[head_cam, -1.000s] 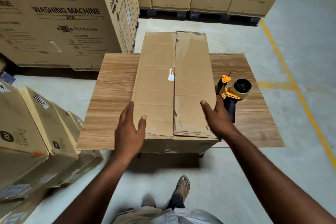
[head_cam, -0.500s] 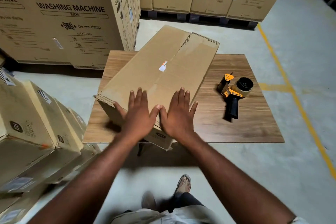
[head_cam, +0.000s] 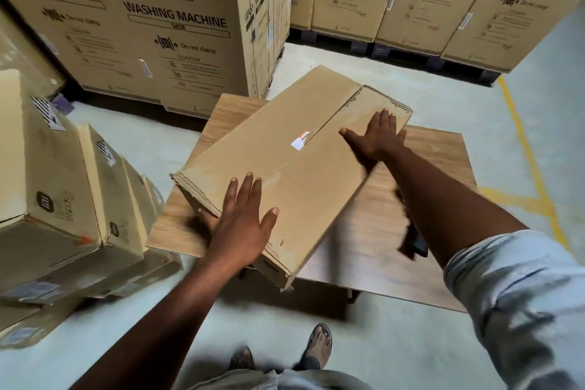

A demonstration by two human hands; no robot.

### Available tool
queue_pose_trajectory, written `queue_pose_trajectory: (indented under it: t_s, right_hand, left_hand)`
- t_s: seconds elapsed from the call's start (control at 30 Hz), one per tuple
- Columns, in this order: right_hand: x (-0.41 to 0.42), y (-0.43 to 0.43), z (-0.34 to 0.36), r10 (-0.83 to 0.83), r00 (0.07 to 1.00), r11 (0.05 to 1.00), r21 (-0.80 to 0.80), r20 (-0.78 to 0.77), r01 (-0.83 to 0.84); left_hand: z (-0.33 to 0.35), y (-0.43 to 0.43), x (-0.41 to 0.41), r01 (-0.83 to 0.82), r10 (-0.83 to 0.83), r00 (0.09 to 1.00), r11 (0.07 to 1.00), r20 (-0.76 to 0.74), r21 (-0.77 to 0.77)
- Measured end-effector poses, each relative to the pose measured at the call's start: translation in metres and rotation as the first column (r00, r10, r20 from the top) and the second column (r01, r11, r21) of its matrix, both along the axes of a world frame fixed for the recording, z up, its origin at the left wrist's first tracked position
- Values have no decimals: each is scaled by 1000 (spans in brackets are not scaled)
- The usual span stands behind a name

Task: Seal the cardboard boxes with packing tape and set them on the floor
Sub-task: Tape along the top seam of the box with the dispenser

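Note:
A long cardboard box (head_cam: 278, 149) lies turned at an angle on the wooden table (head_cam: 440, 149), its near corner hanging over the table's front edge. Its top flaps are folded down, with a scrap of white label at the centre seam. My left hand (head_cam: 242, 222) presses flat on the near left end with straight fingers. My right hand (head_cam: 376, 136) lies flat on the far right end, fingers spread. The tape dispenser (head_cam: 411, 241) shows only as a dark handle, mostly hidden behind my right forearm.
Tall LG washing machine cartons (head_cam: 152, 25) stand behind the table on the left, with more cartons on pallets (head_cam: 443, 0) at the back. Smaller boxes (head_cam: 63, 199) lean in a stack on the floor at left. A yellow floor line (head_cam: 525, 155) runs on the right.
The box has rotated further clockwise on the table. My right hand has slid from the near end to the far right end; my left hand stays on the near end. The view shifted left.

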State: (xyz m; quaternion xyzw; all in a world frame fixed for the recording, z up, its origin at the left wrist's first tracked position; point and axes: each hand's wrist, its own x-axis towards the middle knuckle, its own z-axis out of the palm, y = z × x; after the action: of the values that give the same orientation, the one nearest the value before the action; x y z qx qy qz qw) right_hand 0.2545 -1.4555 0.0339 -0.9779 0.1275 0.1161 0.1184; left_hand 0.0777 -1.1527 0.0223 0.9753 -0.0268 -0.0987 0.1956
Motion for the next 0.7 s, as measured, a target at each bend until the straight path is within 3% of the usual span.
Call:
queue_pose_trajectory:
  t_s: [0.2, 0.47, 0.6, 0.7]
  right_hand:
    - [52, -48, 4, 20, 999, 999, -27, 34, -19]
    - [54, -65, -8, 2, 976, 995, -94, 216, 18]
    - [16, -54, -18, -63, 932, 988, -111, 356, 109]
    - [-9, -44, -20, -134, 918, 976, -111, 374, 187]
  left_hand:
    - [6, 5, 11, -54, 43, 991, 995, -127, -88]
    - [-8, 23, 34, -166, 171, 985, 979, 33, -121]
    - [-6, 66, 87, -108, 116, 992, 985, 52, -131]
    - [-8, 92, 130, -35, 38, 997, 998, 64, -52]
